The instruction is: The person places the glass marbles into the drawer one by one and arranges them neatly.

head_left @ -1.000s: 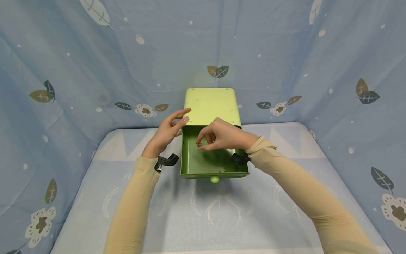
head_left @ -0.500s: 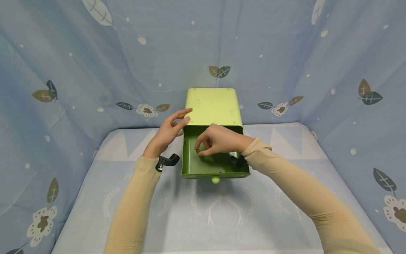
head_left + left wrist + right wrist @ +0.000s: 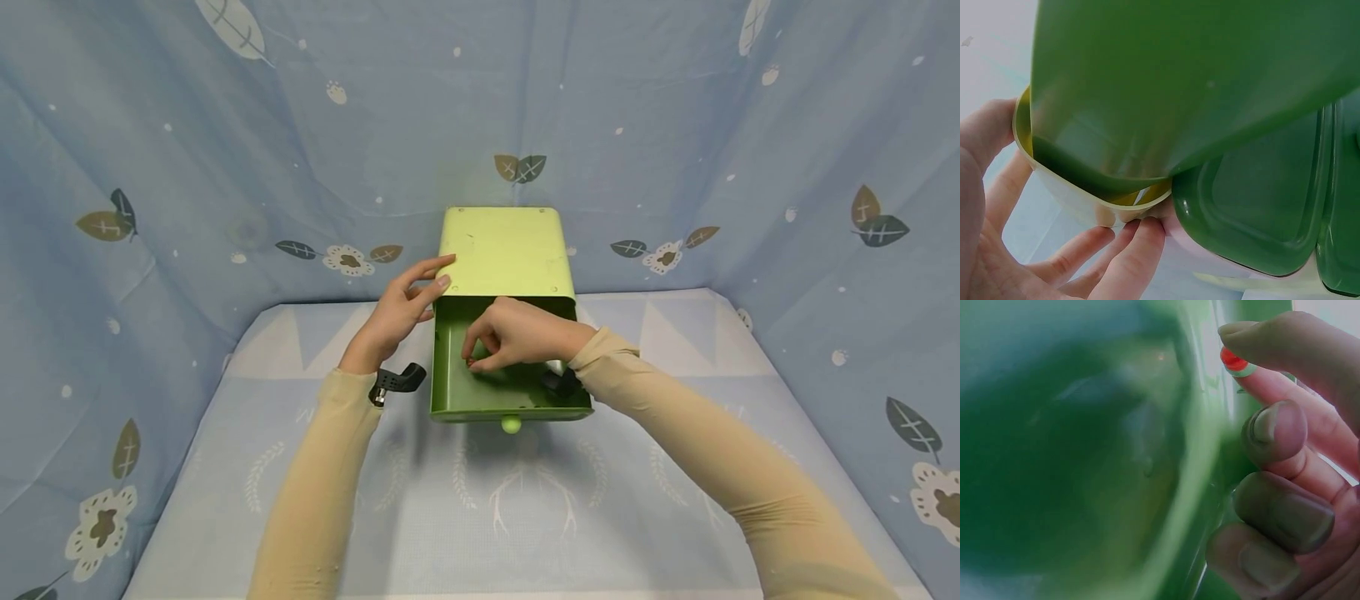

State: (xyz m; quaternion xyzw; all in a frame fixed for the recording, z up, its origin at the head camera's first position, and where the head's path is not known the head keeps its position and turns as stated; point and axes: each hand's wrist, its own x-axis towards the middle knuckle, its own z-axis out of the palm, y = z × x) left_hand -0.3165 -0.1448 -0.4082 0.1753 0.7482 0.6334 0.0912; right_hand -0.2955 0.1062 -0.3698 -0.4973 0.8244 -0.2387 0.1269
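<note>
Right hand (image 3: 517, 333) pinches a small red bead (image 3: 1233, 359) inside the open drawer (image 3: 510, 392); left hand (image 3: 397, 308), fingers straight, rests against the box (image 3: 504, 250) on the cloth (image 3: 525, 517).

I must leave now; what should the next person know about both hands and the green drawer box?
Left hand: straight fingers rest on the left edge of the light green box, steadying it.
Right hand: inside the open drawer, pinching a small red object.
Done: drawer is pulled out toward the person, knob in front.
Left: the object is not yet released; drawer not yet closed.
</note>
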